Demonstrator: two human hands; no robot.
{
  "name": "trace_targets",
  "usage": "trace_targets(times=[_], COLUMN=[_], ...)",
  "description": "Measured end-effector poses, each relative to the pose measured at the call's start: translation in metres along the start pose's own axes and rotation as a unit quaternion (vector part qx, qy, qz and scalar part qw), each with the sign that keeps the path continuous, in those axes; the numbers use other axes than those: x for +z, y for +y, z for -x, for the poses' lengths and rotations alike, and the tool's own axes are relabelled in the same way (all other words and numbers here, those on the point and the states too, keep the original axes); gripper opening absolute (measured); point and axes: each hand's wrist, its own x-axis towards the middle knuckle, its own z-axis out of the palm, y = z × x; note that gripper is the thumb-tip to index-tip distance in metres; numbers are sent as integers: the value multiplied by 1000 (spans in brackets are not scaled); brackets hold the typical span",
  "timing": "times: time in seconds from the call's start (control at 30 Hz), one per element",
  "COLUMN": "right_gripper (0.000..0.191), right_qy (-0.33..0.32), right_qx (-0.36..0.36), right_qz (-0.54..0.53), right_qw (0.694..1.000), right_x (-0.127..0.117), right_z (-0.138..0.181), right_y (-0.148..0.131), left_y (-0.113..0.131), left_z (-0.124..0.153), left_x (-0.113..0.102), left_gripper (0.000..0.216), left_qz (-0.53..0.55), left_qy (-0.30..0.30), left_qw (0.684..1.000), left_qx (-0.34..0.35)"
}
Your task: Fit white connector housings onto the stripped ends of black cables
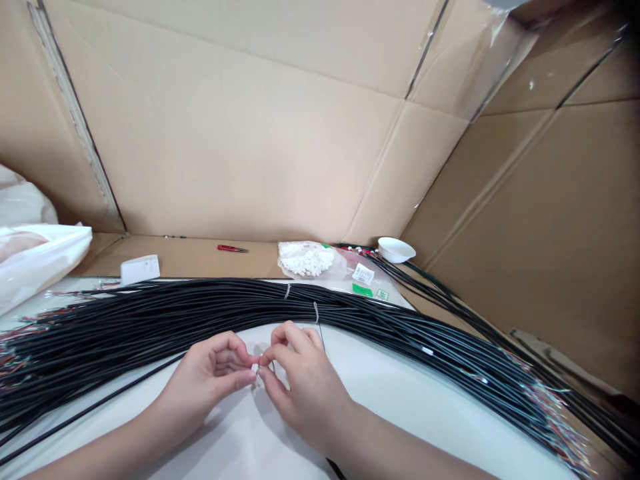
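Observation:
My left hand [215, 373] and my right hand [300, 383] meet fingertip to fingertip over the white table [400, 400], both pinched on a tiny pale part I cannot make out. A single black cable [100, 399] runs from the left toward my hands. Just behind them lies a thick bundle of black cables [200, 313], tied with pale bands, its coloured wire ends fanning out at both sides.
Cardboard walls [250, 147] enclose the table at the back and right. A clear bag of small white parts [307, 260], a white bowl [396, 250], red snips [231, 249], a white box [140, 269] and a plastic bag [35, 257] lie behind the bundle.

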Motion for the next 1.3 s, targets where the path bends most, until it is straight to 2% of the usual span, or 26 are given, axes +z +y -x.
trace_targets(times=[0.27, 0.73, 0.9, 1.0, 1.13, 1.3], right_gripper=[7, 11, 10, 18, 14, 16], right_qy=[53, 73, 53, 56, 20, -22], right_qx=[-11, -2, 49, 130, 226, 255], right_qz=[-11, -43, -96, -171, -297, -417], right_qw=[998, 996, 993, 975, 927, 872], right_x=[10, 21, 16, 14, 15, 18], right_z=[3, 6, 7, 7, 5, 3], right_y=[2, 3, 0, 0, 2, 2], left_y=[0, -3, -1, 0, 1, 0], left_z=[-1, 1, -1, -1, -2, -2], left_x=[-1, 0, 0, 0, -1, -2], left_gripper=[18, 15, 16, 14, 11, 9], left_qz=[21, -10, 7, 23, 16, 12], left_qy=[12, -2, 7, 4, -3, -2], left_qw=[1000, 1000, 1000, 1000, 1000, 1000], left_qx=[-8, 0, 2, 1, 9, 18])
